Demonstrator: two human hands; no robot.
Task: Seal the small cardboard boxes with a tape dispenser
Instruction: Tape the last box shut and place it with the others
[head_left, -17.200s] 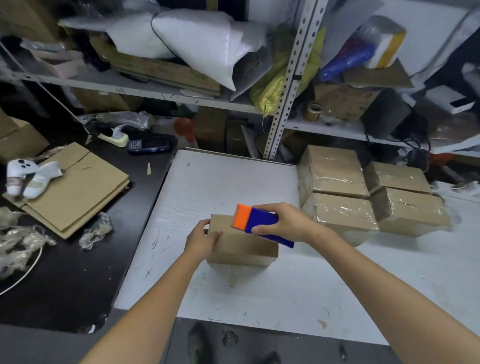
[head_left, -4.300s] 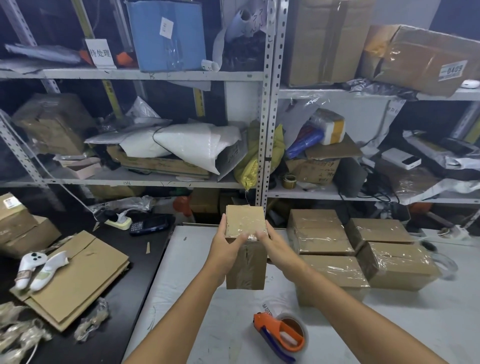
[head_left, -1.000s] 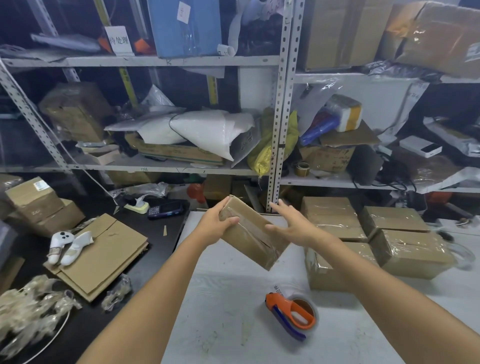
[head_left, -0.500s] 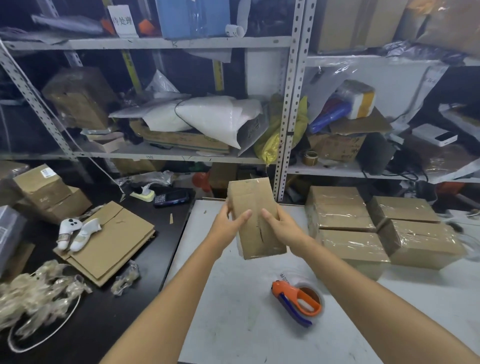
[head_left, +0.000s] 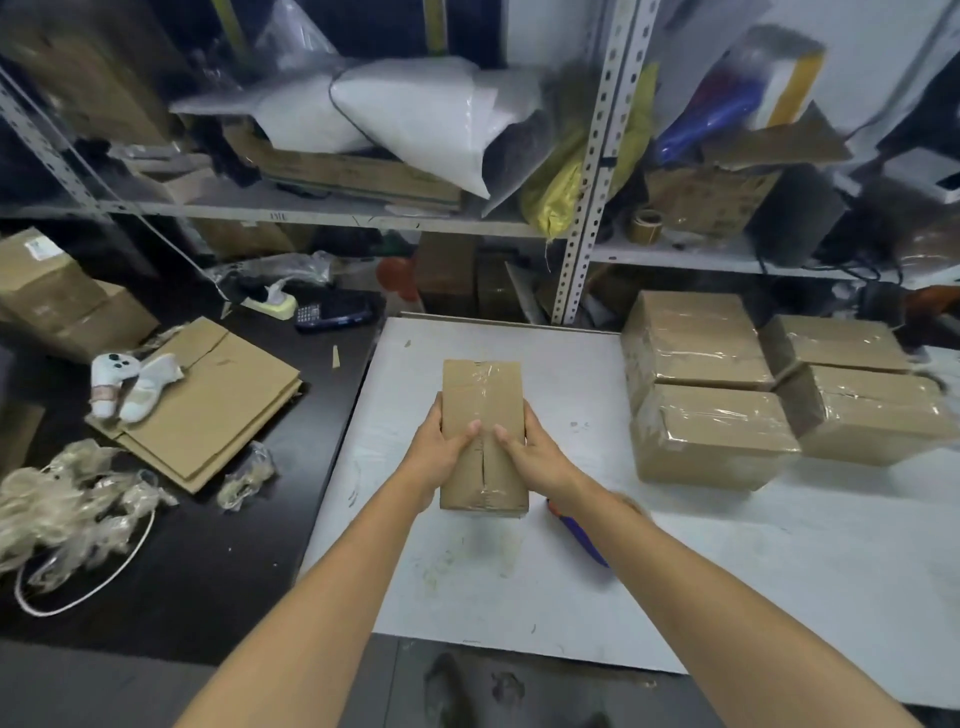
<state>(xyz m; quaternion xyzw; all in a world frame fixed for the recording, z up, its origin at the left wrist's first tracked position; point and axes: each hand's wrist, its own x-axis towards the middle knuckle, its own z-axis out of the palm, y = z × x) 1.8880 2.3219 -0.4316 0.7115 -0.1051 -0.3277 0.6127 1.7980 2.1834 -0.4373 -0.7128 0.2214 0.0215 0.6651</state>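
Head view, hands: my left hand and right hand clamp the box between them.
Seam: the slit by my thumbs looks untaped, so squeezing could spread it.
Dispenser: it lies half-hidden under my right wrist, where I could knock it.

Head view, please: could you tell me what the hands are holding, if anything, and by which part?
Both hold the small cardboard box: left hand on its left side, right hand on its right side, thumbs on the upper face.
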